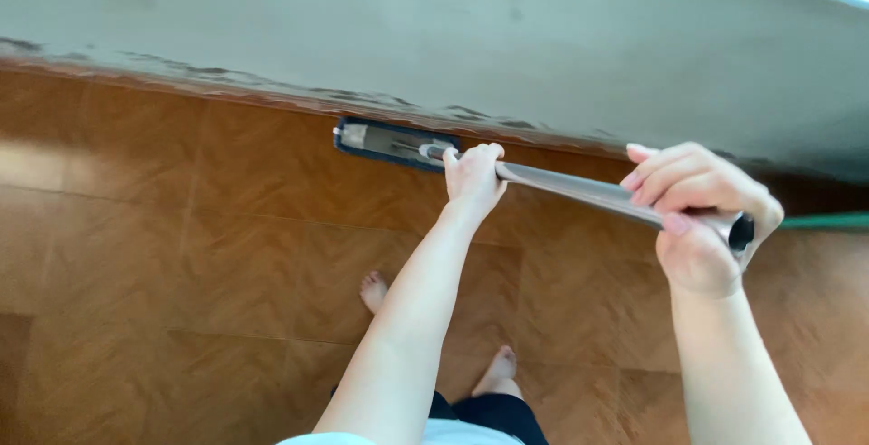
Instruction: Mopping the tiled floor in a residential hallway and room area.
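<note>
A flat mop with a blue-edged grey head rests on the brown tiled floor, right against the foot of a pale wall. Its silver metal handle slants up toward me. My left hand grips the handle low down, close to the mop head. My right hand is wrapped around the top end of the handle, where the dark end cap shows.
The pale wall has a worn, flaking lower edge along the floor. My two bare feet stand on the brown floor tiles. A green strip shows at the right edge.
</note>
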